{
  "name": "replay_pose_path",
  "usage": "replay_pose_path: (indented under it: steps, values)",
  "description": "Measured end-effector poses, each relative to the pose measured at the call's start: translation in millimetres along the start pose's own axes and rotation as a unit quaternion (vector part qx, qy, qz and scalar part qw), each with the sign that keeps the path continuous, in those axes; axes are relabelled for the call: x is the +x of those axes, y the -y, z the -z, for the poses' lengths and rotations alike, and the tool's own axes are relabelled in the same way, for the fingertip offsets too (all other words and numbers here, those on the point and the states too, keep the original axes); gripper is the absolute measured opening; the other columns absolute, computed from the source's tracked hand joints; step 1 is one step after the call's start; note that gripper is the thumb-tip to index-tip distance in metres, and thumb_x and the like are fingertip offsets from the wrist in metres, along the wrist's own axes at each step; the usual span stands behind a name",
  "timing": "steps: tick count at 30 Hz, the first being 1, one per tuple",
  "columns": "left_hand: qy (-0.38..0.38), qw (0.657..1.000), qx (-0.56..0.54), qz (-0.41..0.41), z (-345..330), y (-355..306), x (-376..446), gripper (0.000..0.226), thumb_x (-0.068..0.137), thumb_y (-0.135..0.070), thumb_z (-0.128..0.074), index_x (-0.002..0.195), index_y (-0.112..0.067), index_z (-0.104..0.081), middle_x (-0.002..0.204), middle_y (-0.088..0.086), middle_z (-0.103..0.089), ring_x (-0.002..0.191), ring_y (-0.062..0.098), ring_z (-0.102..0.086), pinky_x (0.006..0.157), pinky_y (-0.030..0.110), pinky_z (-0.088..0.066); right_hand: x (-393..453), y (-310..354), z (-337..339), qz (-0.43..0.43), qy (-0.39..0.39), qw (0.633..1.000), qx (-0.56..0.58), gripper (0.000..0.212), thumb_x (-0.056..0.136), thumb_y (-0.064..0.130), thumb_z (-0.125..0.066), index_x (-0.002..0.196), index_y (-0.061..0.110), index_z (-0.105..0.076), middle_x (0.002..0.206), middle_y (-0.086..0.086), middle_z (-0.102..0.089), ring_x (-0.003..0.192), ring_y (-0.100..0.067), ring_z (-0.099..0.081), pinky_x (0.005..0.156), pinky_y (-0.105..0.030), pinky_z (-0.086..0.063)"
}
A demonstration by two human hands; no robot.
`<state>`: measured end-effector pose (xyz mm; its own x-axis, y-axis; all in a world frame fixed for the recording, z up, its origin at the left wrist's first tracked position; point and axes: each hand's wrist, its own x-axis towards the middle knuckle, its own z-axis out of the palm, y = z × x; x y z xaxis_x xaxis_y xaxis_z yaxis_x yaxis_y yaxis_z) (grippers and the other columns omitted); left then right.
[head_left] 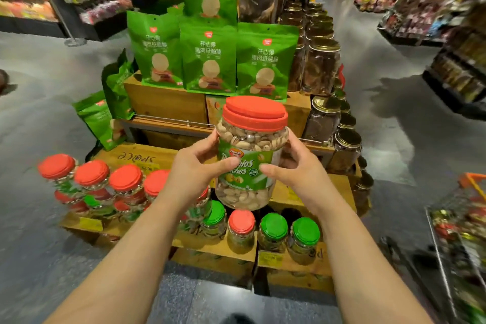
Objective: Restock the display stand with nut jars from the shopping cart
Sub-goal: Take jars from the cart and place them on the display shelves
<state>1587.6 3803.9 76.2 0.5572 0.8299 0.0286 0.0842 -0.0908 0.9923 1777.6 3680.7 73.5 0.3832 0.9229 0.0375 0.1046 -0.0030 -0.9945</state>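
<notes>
A clear pistachio jar (251, 139) with a red lid and green label is held upright in the air in front of the wooden display stand (168, 105). My left hand (196, 168) grips its left side, thumb across the label. My right hand (297, 168) grips its right side the same way. Below the jar, the stand's low shelf (218, 246) carries a front row of jars with green lids (306, 230) and one red lid (241, 221). A row of red-lidded jars (92, 173) stands at the left. The shopping cart (462, 221) is at the right edge.
Green snack bags (207, 60) stand on the upper tiers of the stand. Gold-lidded jars (324, 71) line its right side. Store shelves run along the left and right aisles. Grey floor surrounds the stand.
</notes>
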Motion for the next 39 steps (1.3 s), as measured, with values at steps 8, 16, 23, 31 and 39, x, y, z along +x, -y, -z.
replay_pose_path:
  steps: [8, 16, 23, 31, 39]
  values:
    - [0.092, 0.992, 0.086, 0.015, 53.5, 47.6, 37.5, 0.118, 0.055, -0.047, -0.09, 0.156, -0.043, -0.03, 0.156, -0.019, -0.039, 0.139, 0.003, -0.043, 0.116, 0.041, -0.041, 34.0, -18.5, -70.0, -0.106, -0.088, 0.988, 0.066, 0.049, 0.088, 0.063, -0.056, 0.135, 0.046, -0.056, 0.128, 0.011, -0.069, 0.119, -0.01, -0.066, 0.094, -0.041, -0.056]
    - [0.096, 0.988, 0.112, 0.044, 38.4, 129.3, 60.3, 0.113, 0.066, -0.032, -0.091, 0.157, -0.036, -0.025, 0.142, -0.03, -0.031, 0.135, -0.006, -0.029, 0.109, 0.017, -0.026, 67.3, -79.9, -82.3, -0.218, -0.191, 0.952, 0.094, 0.072, 0.073, 0.08, -0.061, 0.129, 0.034, -0.057, 0.121, 0.012, -0.071, 0.117, -0.016, -0.066, 0.102, -0.055, -0.052]
    - [0.099, 0.983, 0.129, 0.079, 17.1, 206.8, 75.6, 0.115, 0.066, -0.043, -0.088, 0.159, -0.036, -0.021, 0.16, -0.005, -0.036, 0.147, 0.009, -0.033, 0.121, 0.039, -0.033, 89.4, -143.3, -72.0, -0.272, -0.179, 0.943, 0.071, 0.064, 0.067, 0.081, -0.054, 0.115, 0.038, -0.056, 0.119, 0.018, -0.062, 0.11, -0.007, -0.058, 0.082, -0.045, -0.054]
    - [0.101, 0.981, 0.119, 0.114, -3.8, 306.1, 75.5, 0.107, 0.074, -0.031, -0.087, 0.152, -0.044, -0.014, 0.143, -0.04, -0.021, 0.131, -0.028, -0.018, 0.104, -0.003, -0.017, 97.3, -241.7, -69.6, -0.308, -0.177, 0.931, 0.082, 0.053, 0.073, 0.075, -0.062, 0.112, 0.039, -0.058, 0.127, 0.009, -0.064, 0.12, -0.015, -0.058, 0.087, -0.052, -0.056]
    - [0.099, 0.971, 0.156, 0.153, -12.2, 382.0, 83.8, 0.111, 0.077, -0.035, -0.086, 0.158, -0.038, -0.01, 0.165, -0.01, -0.023, 0.146, 0.0, -0.019, 0.124, 0.032, -0.019, 104.7, -326.7, -74.1, -0.328, -0.169, 0.919, 0.139, 0.021, 0.097, 0.043, -0.061, 0.114, 0.032, -0.055, 0.118, 0.011, -0.069, 0.115, -0.011, -0.064, 0.084, -0.053, -0.06]
